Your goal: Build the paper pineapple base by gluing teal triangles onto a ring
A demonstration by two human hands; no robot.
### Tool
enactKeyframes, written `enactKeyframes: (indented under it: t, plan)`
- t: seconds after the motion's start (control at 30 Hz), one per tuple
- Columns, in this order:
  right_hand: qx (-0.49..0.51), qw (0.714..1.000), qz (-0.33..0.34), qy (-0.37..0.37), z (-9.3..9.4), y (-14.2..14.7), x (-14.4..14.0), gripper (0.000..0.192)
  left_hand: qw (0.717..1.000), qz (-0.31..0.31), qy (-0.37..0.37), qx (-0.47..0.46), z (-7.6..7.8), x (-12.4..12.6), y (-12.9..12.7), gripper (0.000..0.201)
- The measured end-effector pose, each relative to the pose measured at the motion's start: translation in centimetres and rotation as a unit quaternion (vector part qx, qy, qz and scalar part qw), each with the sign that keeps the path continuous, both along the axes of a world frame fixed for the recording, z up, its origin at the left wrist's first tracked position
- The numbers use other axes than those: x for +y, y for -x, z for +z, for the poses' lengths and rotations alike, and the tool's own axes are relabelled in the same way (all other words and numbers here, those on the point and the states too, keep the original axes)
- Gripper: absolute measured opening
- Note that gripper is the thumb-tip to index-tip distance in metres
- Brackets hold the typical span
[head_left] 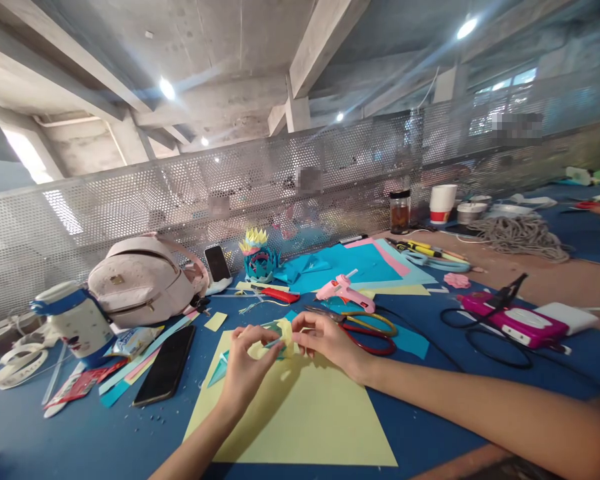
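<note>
My left hand (253, 360) pinches a small yellow and teal folded-paper piece (286, 339) between thumb and forefinger. On the piece's other side, the fingers of my right hand (327, 341) are closed on its yellow part. Both hands are over a pale yellow paper sheet (300, 427); a teal paper fold (219, 369) lies by my left hand. Scissors with red and yellow handles (367, 331) rest just beyond my right hand, close to a pink glue gun (345, 292). A layered paper flower (260, 260) in teal, pink and yellow stands farther back.
Left are a phone (166, 367), a bottle (80, 323) and a pale pink backpack (140, 280). A red utility knife (277, 294) and blue paper sheets (350, 263) lie ahead. A magenta device (515, 320) with black cable sits right. Perforated metal panels (190, 193) border the table.
</note>
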State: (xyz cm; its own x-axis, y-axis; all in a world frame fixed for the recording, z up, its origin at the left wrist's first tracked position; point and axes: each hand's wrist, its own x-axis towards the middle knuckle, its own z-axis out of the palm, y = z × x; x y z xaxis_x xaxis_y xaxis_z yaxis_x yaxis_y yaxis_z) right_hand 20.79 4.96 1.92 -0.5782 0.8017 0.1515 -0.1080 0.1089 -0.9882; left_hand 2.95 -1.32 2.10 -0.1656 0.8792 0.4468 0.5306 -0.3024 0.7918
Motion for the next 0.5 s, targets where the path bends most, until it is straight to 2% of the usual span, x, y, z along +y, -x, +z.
enactKeyframes:
  t: [0.17, 0.33, 0.5]
  plan:
    - [-0.006, 1.0, 0.0, 0.012, -0.3, 0.1, 0.3, 0.036, 0.999, -0.025, 0.018, -0.022, -0.7, 0.3, -0.2, 0.007]
    - [0.001, 0.998, 0.01, 0.055, -0.2, 0.1, 0.1, 0.041, 0.998, -0.021, 0.059, -0.01, -1.6, 0.8, 0.3, 0.011]
    - [0.006, 0.995, 0.014, 0.094, -0.1, 0.0, -0.2, 0.041, 0.996, -0.036, 0.082, -0.031, -1.6, 0.8, 0.4, 0.017]
